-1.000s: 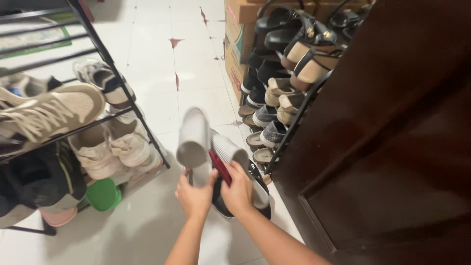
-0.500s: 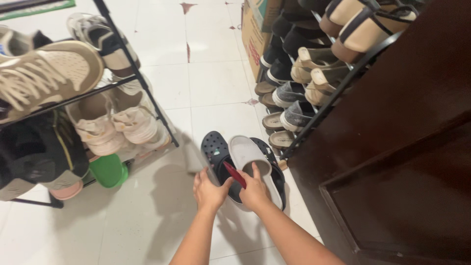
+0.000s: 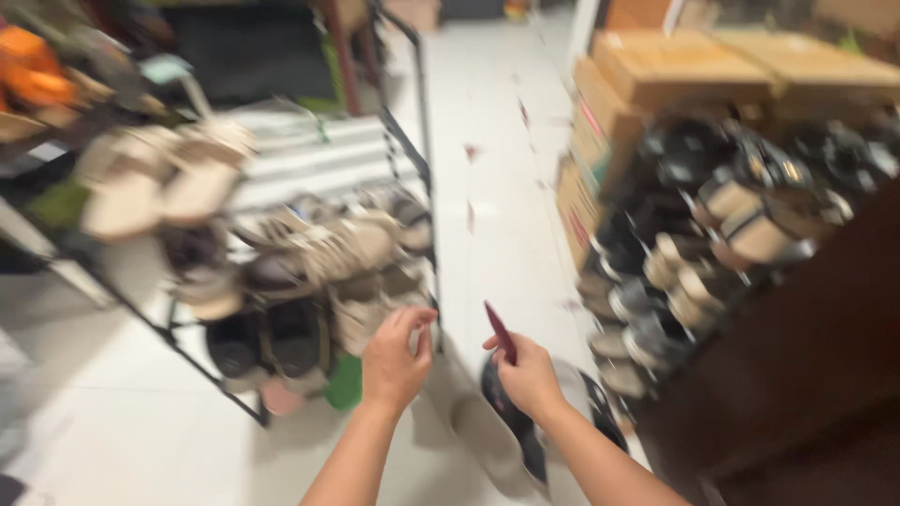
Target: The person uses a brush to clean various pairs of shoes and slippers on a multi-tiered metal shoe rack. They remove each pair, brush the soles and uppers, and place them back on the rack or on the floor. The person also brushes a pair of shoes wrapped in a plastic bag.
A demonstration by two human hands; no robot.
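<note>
The frame is motion-blurred. My right hand [image 3: 530, 375] grips a thin dark red object [image 3: 500, 330] that sticks up from its fingers. My left hand [image 3: 396, 354] is raised beside it with curled fingers and nothing in it. Below my hands, on the white tiled floor, lie a grey slipper [image 3: 487, 439] and a dark perforated clog [image 3: 502, 412], partly hidden by my right arm. Neither hand touches them.
A black metal shoe rack [image 3: 412, 169] full of beige sneakers and sandals stands on the left. A second rack of sandals [image 3: 675, 253] and stacked cardboard boxes [image 3: 647, 84] stand on the right, against a dark wooden door [image 3: 806, 375]. White tiled floor [image 3: 506, 187] runs between them.
My hands have let go of the grey slipper, which now lies on the floor by the clog. Both hands have risen, and my view has swung up and to the left.
</note>
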